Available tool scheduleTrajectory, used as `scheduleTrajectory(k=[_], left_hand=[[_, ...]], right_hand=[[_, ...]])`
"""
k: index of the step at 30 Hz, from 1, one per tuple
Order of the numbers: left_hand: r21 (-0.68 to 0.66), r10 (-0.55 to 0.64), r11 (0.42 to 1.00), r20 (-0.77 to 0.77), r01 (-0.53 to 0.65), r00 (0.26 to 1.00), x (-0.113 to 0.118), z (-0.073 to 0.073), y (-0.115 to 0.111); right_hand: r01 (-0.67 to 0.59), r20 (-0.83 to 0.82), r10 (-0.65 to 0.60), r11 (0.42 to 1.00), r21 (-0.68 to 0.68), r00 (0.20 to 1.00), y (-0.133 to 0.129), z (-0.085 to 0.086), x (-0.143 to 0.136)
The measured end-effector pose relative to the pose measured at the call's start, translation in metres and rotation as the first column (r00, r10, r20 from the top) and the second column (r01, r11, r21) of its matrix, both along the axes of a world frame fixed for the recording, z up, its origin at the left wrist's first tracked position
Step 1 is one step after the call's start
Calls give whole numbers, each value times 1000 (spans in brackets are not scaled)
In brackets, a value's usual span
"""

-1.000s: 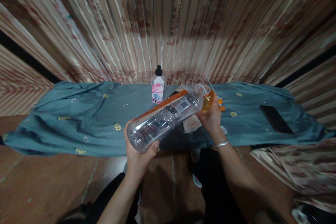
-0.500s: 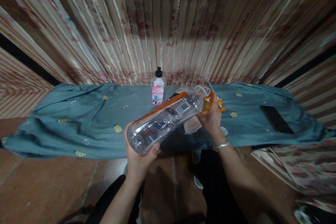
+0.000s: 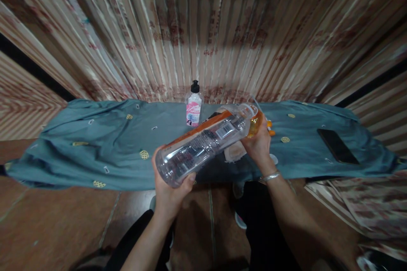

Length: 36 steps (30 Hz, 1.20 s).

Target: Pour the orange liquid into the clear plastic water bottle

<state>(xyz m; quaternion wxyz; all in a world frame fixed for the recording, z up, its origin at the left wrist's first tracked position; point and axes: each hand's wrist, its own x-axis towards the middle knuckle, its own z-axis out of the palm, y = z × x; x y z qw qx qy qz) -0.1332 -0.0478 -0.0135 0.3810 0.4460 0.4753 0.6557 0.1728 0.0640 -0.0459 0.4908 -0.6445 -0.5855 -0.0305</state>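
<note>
My left hand (image 3: 171, 190) is wrapped round the base of a large clear plastic bottle (image 3: 203, 148) with an orange label and a barcode. The bottle is tilted, its neck up and to the right. At the neck, my right hand (image 3: 259, 142) grips a small clear container (image 3: 254, 123) with amber liquid in it. The bottle's mouth meets the container's opening; whether they touch is hard to tell. Behind them stands a clear bottle (image 3: 193, 108) with a pink label and black cap. A pale cloth-like item (image 3: 234, 152) lies partly hidden below the large bottle.
A blue-green patterned cloth (image 3: 111, 135) covers the long surface. A black phone (image 3: 337, 146) lies at the right. Small orange items (image 3: 271, 129) and a white round piece (image 3: 273, 159) are beside my right hand. A pleated curtain (image 3: 203, 29) hangs behind.
The whole view has shifted slightly, with things a little further right. Both hands keep their holds, and the large bottle's tilt looks nearly the same.
</note>
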Motion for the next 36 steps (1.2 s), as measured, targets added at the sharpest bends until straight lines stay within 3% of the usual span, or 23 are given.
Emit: scheduleTrajectory(k=[4, 7, 14, 20, 25, 36], left_hand=[[-38, -64, 997, -66, 62, 996, -5, 9, 2], [-46, -7, 999, -26, 5, 1000, -6, 6, 2], [-92, -122, 989, -91, 114, 988, -13, 0, 1], [-18, 17, 1000, -22, -17, 1000, -2, 3, 2], [-65, -95, 993, -16, 93, 995, -10, 1, 1], [-93, -97, 991, -26, 94, 995, -16, 0, 2]], right_hand=[[-9, 3, 9, 1000, 2, 1000, 0, 1, 0], [-12, -2, 12, 1000, 6, 1000, -1, 1, 1], [-4, -1, 4, 1000, 4, 1000, -1, 2, 0], [-6, 12, 6, 999, 47, 1000, 0, 2, -2], [-7, 5, 7, 1000, 20, 1000, 0, 2, -4], [-3, 21, 2, 1000, 26, 1000, 1, 3, -4]])
